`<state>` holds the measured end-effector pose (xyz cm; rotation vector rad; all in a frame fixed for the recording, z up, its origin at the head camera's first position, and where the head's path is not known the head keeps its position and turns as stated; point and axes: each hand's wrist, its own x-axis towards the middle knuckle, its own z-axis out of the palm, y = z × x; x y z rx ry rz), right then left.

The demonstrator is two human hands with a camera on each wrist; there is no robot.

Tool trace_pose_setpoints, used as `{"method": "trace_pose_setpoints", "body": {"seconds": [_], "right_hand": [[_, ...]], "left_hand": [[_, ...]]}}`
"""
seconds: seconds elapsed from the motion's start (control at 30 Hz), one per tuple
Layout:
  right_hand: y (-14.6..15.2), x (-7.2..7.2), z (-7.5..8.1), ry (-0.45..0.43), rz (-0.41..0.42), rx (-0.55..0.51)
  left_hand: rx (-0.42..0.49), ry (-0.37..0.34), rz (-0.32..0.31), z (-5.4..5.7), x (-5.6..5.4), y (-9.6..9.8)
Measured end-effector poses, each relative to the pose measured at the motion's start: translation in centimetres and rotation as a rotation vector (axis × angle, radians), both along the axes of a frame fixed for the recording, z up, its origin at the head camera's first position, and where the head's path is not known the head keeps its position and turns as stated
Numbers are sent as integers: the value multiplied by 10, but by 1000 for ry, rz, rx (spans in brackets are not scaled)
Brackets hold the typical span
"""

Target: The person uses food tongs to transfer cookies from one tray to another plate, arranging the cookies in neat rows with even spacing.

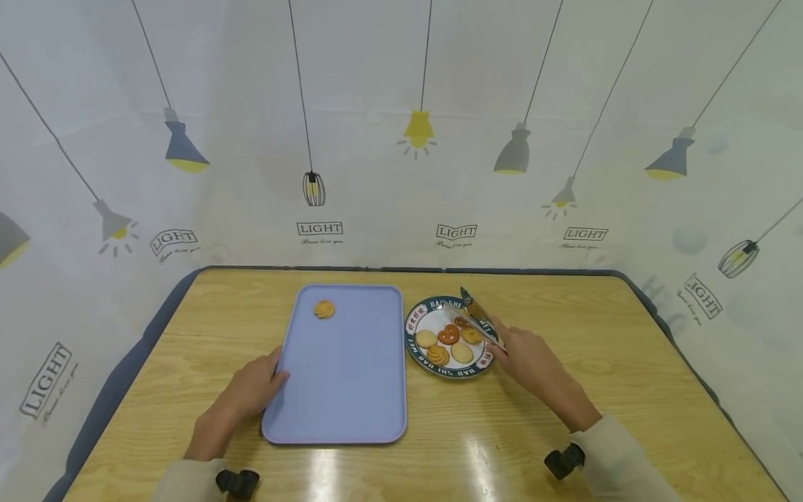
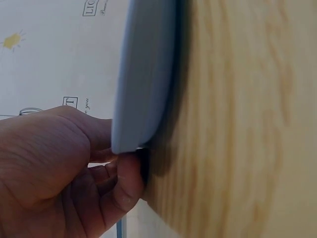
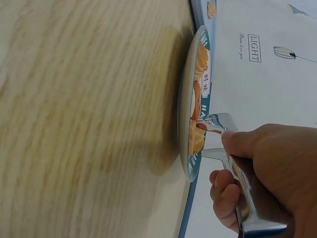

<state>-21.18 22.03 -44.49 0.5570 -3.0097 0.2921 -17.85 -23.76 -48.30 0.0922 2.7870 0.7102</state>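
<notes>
Tongs [image 3: 242, 183] sit in the grasp of the right hand [image 1: 527, 352], its thumb and fingers wrapped about the metal, just beyond the right side of the tray [image 1: 341, 376]. Their two tips are parted over the plate [image 1: 410, 341], which lies close beside the tray's right edge, and one forked tip reaches a small brown pretzel [image 1: 461, 321]; whether it is pinched I cannot tell. Also on the plate, to the right of the tray, are a larger pretzel [image 1: 449, 335], two pale oval biscuits [image 1: 462, 352], a swirled cookie [image 1: 438, 355] and a golden biscuit [image 1: 470, 336] partly under the tongs. One piped cookie [image 1: 324, 309] rests alone on the tray, near its far left corner. On the tray's left side the left hand [image 1: 251, 387] grips the rim, thumb on top and fingers curled beneath. Wooden table [image 1: 564, 300] spreads around the tray, and beyond its far edge hangs a pale cloth [image 1: 364, 209] printed with lamps and the word LIGHT.
</notes>
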Motion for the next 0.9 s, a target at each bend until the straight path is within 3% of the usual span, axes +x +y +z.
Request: {"method": "trace_pose_setpoints", "body": {"seconds": [0.27,0.67,0.9], "right_hand": [[-1,1,-7,-48,-35,-11],[0,-1,-6,12,-8,-47],[-11,-9,4,-2,8,-74]], "left_hand": [[7,2,4,2,2,0],[12,35,-12,4,5,2],[5,28,-11,3,4,1]]}}
